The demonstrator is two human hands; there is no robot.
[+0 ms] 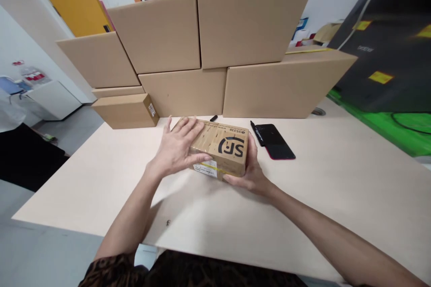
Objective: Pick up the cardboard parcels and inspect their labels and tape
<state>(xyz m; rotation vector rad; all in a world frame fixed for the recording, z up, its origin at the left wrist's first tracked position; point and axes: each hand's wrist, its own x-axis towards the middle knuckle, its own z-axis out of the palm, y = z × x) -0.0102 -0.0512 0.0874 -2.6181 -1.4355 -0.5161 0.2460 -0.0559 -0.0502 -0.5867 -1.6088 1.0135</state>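
Note:
A small brown cardboard parcel (225, 146) with a black logo and a white label lies on the pale table (336, 197) in front of me. My left hand (177, 147) lies on its top left side, fingers stretched over it and thumb along the near edge. My right hand (251, 171) grips its right end from below and behind, fingers hidden by the parcel. Both hands hold the parcel.
A black phone (276, 141) with a black pen (256, 132) beside it lies just right of the parcel. Large cardboard boxes (215, 54) are stacked along the far edge, with a smaller box (126, 110) at the left. A black and green machine (390, 63) stands at the right.

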